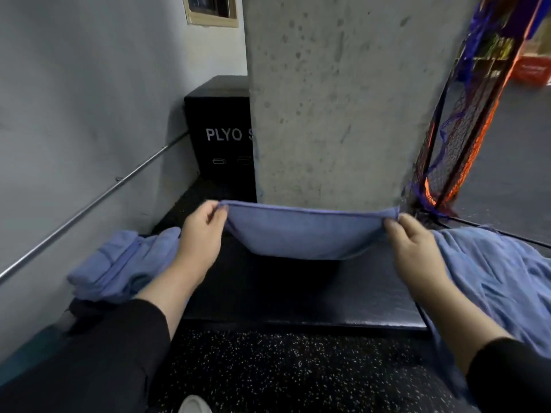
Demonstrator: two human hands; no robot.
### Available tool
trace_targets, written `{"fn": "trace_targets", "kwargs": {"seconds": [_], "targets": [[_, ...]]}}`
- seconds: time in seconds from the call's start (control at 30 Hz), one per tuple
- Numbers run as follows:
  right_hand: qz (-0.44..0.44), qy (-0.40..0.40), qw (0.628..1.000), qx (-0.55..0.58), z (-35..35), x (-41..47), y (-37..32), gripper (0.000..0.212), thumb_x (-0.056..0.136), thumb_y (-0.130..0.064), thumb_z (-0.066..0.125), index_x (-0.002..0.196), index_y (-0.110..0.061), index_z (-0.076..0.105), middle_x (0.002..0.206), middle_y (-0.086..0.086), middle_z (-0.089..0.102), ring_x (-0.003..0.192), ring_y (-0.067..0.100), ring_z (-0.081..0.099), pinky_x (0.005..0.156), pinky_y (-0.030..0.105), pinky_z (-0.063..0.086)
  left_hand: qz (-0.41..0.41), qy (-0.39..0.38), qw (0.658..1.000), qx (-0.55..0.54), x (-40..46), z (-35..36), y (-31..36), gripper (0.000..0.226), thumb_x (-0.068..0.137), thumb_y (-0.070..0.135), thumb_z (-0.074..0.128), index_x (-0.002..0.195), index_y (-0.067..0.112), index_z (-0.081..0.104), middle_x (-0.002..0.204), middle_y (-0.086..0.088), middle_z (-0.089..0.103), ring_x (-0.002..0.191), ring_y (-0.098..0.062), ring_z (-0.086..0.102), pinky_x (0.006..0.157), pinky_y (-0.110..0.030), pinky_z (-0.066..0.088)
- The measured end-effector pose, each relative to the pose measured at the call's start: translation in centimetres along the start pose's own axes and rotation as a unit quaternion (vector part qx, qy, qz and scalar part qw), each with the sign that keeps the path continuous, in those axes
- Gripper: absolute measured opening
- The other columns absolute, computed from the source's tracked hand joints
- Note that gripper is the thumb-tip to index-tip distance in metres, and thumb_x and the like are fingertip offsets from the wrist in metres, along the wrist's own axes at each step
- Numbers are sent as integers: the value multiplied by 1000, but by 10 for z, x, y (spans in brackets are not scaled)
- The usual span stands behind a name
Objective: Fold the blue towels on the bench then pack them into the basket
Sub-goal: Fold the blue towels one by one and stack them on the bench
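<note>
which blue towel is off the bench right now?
The middle towel, pinched at its top corners by the left hand and right hand. The folded pile at left and loose heap at right lie down.

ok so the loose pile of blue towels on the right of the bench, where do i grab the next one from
Take the loose pile by a free hem near its top, where it lies crumpled and unfolded on the bench. Come from above and slightly left with the right hand, since the pile spills over the bench's right end. Both hands are busy now pinching the held towel by its top corners.
</note>
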State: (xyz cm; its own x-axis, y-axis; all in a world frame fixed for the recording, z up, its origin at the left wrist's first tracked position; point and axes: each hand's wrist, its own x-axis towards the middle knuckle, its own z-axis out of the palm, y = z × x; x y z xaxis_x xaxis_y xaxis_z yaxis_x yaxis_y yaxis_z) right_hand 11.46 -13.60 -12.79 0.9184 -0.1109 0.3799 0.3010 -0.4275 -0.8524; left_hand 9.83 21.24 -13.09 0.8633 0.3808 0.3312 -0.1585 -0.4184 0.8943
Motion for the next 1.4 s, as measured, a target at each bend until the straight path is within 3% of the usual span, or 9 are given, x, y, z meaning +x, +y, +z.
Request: {"fn": "trace_targets", "kwargs": {"seconds": [0.13,0.3,0.43,0.6,0.8,0.9,1.07,1.17,1.4], "targets": [[43,-175,980,-87,4,-36,50,27,103,-18,52,76,-12,50,63,-8,49,65,9,43,65,35,38,-80,-148,981,93,-40,1,-52,26,105,25,52,82,17,62,74,-2,60,72,-9,53,67,-26,41],[56,-347,915,-198,2,-48,70,28,103,-28,52,78,-18,46,67,-6,50,64,7,44,68,34,41,-210,-342,915,48,-52,-8,-76,28,107,24,48,90,7,61,86,-12,66,87,-21,65,92,-47,57],[70,-360,903,-224,2,-47,77,30,104,-28,51,76,-18,42,64,-6,48,60,7,41,65,30,39,-214,-396,887,105,-58,-7,-70,30,109,25,43,89,13,61,78,0,68,75,-14,67,78,-36,58],[77,-354,901,-237,-1,-45,72,28,104,-29,50,79,-17,48,67,-4,54,60,7,45,63,26,40,-223,-427,869,113,-61,-6,-66,31,110,25,40,93,11,62,74,-5,67,65,-18,63,63,-33,54],[87,-413,870,-252,-6,-49,50,35,103,-38,51,83,-9,54,65,-4,56,58,8,49,63,29,45,-322,-475,816,68,-65,-12,-59,26,107,27,45,99,12,65,67,-5,59,50,-14,49,38,-22,32],[77,-410,879,-231,-2,-50,41,38,103,-39,50,82,-7,53,67,-3,53,61,7,45,66,33,44,-324,-461,825,45,-64,-10,-58,24,106,27,47,95,13,62,63,-3,51,48,-12,42,37,-22,28],[105,-240,953,-152,18,-35,50,34,104,-33,49,91,-3,61,77,7,65,71,16,53,69,38,44,-260,-255,931,-25,-49,9,-64,33,108,27,45,81,18,61,60,-2,53,49,-15,47,43,-27,39],[145,-162,969,-114,33,-20,64,33,105,-33,46,92,-7,62,79,6,65,75,19,55,72,40,46,-159,-174,970,65,-35,20,-75,33,107,33,44,84,17,61,74,-9,64,66,-27,60,61,-42,52],[172,-196,951,-168,68,-8,91,39,107,-31,40,91,1,56,84,10,61,81,27,54,68,37,37,-73,-211,949,224,-18,56,-83,32,107,28,43,88,9,58,79,-11,60,68,-18,50,60,-34,34]]}}
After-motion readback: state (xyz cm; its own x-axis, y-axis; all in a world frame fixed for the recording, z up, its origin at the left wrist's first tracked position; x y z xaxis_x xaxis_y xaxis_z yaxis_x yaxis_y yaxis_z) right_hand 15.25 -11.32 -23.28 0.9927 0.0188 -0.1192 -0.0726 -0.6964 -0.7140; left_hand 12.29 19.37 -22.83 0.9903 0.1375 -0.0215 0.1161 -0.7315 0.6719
